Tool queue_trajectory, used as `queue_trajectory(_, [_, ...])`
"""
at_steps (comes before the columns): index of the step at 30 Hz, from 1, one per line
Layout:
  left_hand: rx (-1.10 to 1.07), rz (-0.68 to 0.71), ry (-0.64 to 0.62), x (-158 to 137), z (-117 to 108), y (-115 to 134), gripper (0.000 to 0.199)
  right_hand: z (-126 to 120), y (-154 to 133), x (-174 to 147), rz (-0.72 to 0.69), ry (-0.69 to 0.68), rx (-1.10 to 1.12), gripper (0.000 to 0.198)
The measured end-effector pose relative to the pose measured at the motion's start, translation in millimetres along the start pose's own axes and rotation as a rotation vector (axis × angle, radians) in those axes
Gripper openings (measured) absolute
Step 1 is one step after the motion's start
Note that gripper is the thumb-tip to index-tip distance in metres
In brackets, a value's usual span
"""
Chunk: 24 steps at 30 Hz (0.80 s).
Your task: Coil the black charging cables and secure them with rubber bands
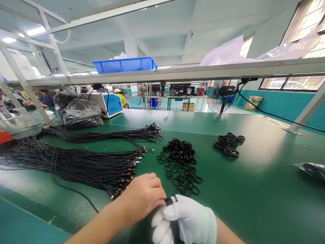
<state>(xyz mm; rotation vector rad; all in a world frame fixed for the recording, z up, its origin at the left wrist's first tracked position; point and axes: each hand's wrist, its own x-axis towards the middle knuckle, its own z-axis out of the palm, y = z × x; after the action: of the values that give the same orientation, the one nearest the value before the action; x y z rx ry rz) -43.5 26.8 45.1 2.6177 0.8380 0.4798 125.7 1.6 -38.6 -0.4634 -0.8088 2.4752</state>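
Note:
My right hand (pixel 194 218), in a white glove, is closed around a coiled black cable (pixel 174 227) near the table's front edge. The bare fingers of my left hand (pixel 146 191) are bent and pressed together at the upper end of that coil; what exactly they pinch is partly hidden. Just beyond my hands lies a pile of small black rings (pixel 180 150), with loose ones spread towards me. Left of them, a wide bundle of black cables (pixel 88 166) stretches across the table, its connector ends pointing right. Farther back is a second, thinner cable bundle (pixel 106 136).
Several coiled cables (pixel 230 144) sit right of the rings on the green table (pixel 248 189). A plastic bag (pixel 82 113) and a white-and-blue machine (pixel 110 105) stand at back left. Overhead, a shelf (pixel 177 74) carries a blue bin (pixel 125 65). A plastic-wrapped item (pixel 312 170) lies far right.

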Motion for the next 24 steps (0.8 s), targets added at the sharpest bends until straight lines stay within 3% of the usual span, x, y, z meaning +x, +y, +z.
queue_trajectory(4, [-0.754, -0.352, -0.094, 0.9, 8.7, -5.7, 0.009, 3.7, -2.6, -9.0, -0.024, -0.166, 0.048, 0.039])
queue_trajectory(6, [-0.918, -0.406, -0.104, -0.1, 21.9, -5.1, 0.017, 6.4, -4.8, -12.4, -0.063, -0.181, 0.044, 0.039])
queue_trajectory(8, [-1.073, -0.403, -0.038, -0.6, 39.6, -1.6, 0.027, 7.7, -5.8, -13.5, -0.092, -0.163, 0.016, 0.042])
queue_trajectory(12, [-1.442, -0.358, 0.237, 1.7, 72.3, 7.9, 0.046, 6.3, -5.3, -11.8, -0.138, -0.108, -0.026, 0.04])
queue_trajectory(14, [-1.456, -0.334, 0.325, 3.1, 78.1, 12.6, 0.047, 5.6, -7.5, -12.1, -0.145, -0.097, -0.053, 0.036])
queue_trajectory(16, [-1.383, -0.353, 0.337, 3.3, 74.8, 18.7, 0.04, 5.0, -12.3, -14.6, -0.146, -0.082, -0.086, 0.037])
queue_trajectory(21, [-0.943, -0.379, 0.292, -2.9, 57.1, 34.8, 0.017, 2.7, -24.3, -24.5, -0.144, -0.017, -0.409, 0.04])
queue_trajectory(24, [-0.804, -0.354, 0.341, -8.4, 60.4, 36.9, 0.015, 5.5, -27.5, -32.9, -0.131, 0.0, -0.544, 0.032])
